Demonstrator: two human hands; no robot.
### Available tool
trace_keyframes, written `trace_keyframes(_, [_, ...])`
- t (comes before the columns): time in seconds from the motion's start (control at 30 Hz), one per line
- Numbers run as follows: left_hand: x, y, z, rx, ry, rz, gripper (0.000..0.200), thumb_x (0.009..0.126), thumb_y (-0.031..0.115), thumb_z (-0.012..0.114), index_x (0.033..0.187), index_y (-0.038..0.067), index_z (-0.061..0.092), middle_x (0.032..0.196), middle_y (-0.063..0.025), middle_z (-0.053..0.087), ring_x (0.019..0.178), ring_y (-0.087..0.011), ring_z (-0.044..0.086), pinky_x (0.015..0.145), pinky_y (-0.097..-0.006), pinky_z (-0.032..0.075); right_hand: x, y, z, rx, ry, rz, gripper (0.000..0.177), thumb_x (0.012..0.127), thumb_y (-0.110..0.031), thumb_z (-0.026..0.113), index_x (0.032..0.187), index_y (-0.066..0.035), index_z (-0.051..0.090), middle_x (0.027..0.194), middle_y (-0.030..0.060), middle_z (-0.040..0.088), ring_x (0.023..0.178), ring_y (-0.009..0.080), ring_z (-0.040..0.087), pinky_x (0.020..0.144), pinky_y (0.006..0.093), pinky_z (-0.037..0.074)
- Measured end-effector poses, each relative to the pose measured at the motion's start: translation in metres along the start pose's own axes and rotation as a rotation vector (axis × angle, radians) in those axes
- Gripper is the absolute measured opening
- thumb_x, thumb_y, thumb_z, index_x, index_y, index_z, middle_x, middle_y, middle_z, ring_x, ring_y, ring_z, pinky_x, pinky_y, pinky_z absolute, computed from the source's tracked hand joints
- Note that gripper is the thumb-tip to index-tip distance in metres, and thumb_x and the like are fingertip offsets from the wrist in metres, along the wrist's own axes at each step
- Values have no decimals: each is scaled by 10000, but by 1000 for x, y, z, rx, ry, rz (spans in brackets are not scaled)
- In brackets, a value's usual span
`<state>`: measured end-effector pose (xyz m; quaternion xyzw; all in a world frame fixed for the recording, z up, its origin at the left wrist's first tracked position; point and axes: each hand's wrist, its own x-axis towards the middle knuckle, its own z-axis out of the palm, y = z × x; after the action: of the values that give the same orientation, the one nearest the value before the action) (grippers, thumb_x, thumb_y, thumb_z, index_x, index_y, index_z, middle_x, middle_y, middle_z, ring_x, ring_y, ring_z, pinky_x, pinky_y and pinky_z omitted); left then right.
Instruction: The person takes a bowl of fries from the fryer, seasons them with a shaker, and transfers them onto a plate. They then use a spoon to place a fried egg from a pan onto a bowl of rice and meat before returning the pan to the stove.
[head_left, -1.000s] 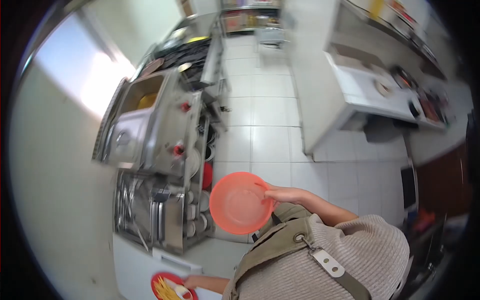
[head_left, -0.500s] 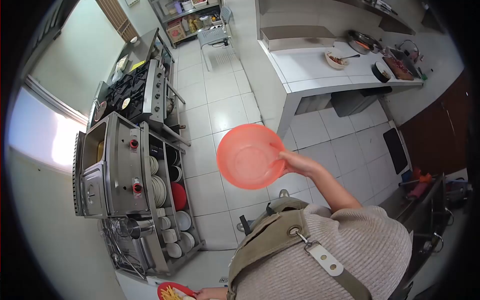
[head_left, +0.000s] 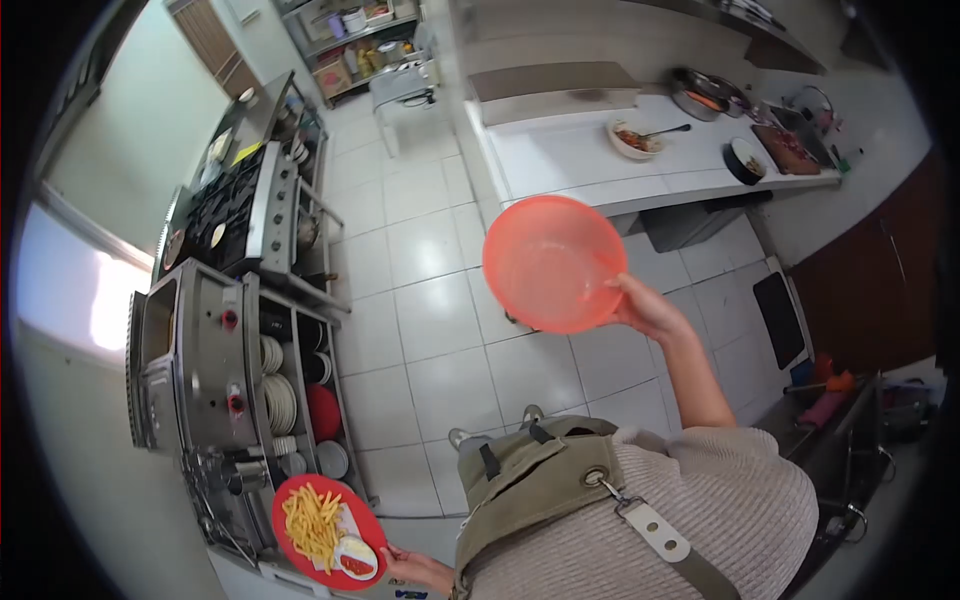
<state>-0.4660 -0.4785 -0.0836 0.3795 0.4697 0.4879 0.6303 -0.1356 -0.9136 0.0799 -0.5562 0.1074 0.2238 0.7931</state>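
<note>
My right hand (head_left: 642,307) grips the rim of an orange plastic bowl (head_left: 545,265), held out over the floor near the white counter; its inside looks bare. Low on the left, my left hand (head_left: 408,568) holds a red plate (head_left: 286,520) by its edge. French fries (head_left: 314,527) lie on that plate, beside a small white dish of red and white sauce (head_left: 356,562). The fingers of my left hand are partly hidden by the plate.
On the left stand a gas stove (head_left: 235,210), a steel fryer unit (head_left: 205,370) and shelves of stacked plates (head_left: 281,402). The white tiled counter (head_left: 540,160) carries a food bowl with a spoon (head_left: 634,142), a black bowl (head_left: 744,162) and a cutting board (head_left: 785,150).
The orange bowl has moved right and up in view with my right hand. The red plate has come further into view at the lower left. The camera view has shifted.
</note>
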Motion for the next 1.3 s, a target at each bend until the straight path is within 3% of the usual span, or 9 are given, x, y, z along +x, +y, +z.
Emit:
trace_keyframes(0.07, [-25, -7, 43, -39, -96, -43, 261, 864, 102, 561, 992, -121, 516, 962, -154, 560, 885, -185, 541, 803, -261, 452, -11, -19, -30, -32, 137, -78, 452, 877, -257, 475, 1259, -42, 366, 1081, 113, 567, 821, 188, 637, 748, 315, 524])
trace_keyframes(0.1, [-23, -18, 50, -41, -185, -120, 211, 869, 80, 554, 981, -94, 517, 982, -147, 552, 894, -177, 533, 810, -264, 456, -16, -29, -48, 0, 136, -155, 496, 874, -254, 513, 1270, 1, 358, 1150, 151, 542, 956, 233, 609, 771, 361, 544])
trace_keyframes(0.27, [-81, -46, 156, -37, -416, -192, 281, 836, 33, 575, 1092, -64, 511, 1076, -128, 566, 926, -171, 565, 803, -244, 494, -55, -125, -105, 44, 389, -419, 453, 875, -280, 529, 1211, -5, 400, 1018, 159, 609, 803, 236, 655, 679, 320, 570])
trace_keyframes(0.43, [-125, -86, 246, 16, -712, -396, 258, 826, 12, 575, 1072, -19, 503, 1042, -100, 571, 907, -155, 573, 792, -259, 491, -83, -215, -177, -6, 597, -659, 476, 864, -299, 541, 1198, -7, 369, 1058, 189, 565, 851, 255, 642, 727, 324, 565])
trace_keyframes(0.57, [-157, -132, 310, 38, -877, -499, 264, 814, -18, 575, 1068, -22, 503, 1027, -104, 584, 913, -176, 590, 817, -287, 508, -97, -253, -226, -21, 775, -668, 476, 873, -317, 533, 1207, -35, 347, 1070, 219, 544, 886, 279, 636, 740, 320, 561])
trace_keyframes(0.67, [-194, -138, 355, 39, -948, -538, 267, 794, -44, 584, 1050, -20, 512, 983, -94, 596, 893, -183, 600, 810, -304, 517, -104, -262, -274, -59, 733, -588, 440, 891, -310, 502, 1200, -36, 351, 1123, 249, 506, 899, 311, 631, 751, 328, 561])
trace_keyframes(0.93, [-240, -183, 427, 128, -1091, -700, 259, 773, -68, 593, 1018, -13, 531, 918, -68, 598, 819, -144, 597, 746, -324, 552, 28, -251, -365, 224, 680, -358, 352, 921, -204, 423, 1187, 6, 327, 1199, 294, 411, 982, 398, 583, 832, 402, 541])
trace_keyframes(1.13, [-268, -198, 447, 256, -1137, -680, 182, 778, -50, 622, 933, -4, 540, 617, 31, 503, 520, -37, 457, 696, -276, 539, 170, -272, -393, 325, 497, -284, 435, 897, -130, 351, 1291, 7, 225, 1241, 314, 372, 945, 434, 590, 799, 425, 555])
trace_keyframes(1.3, [-274, -219, 439, 288, -1118, -711, 225, 738, -44, 653, 941, -21, 559, 666, 9, 534, 574, -58, 503, 691, -278, 541, 265, -276, -420, 301, 416, -238, 457, 899, -126, 338, 1320, -21, 195, 1279, 273, 364, 937, 429, 595, 784, 416, 565])
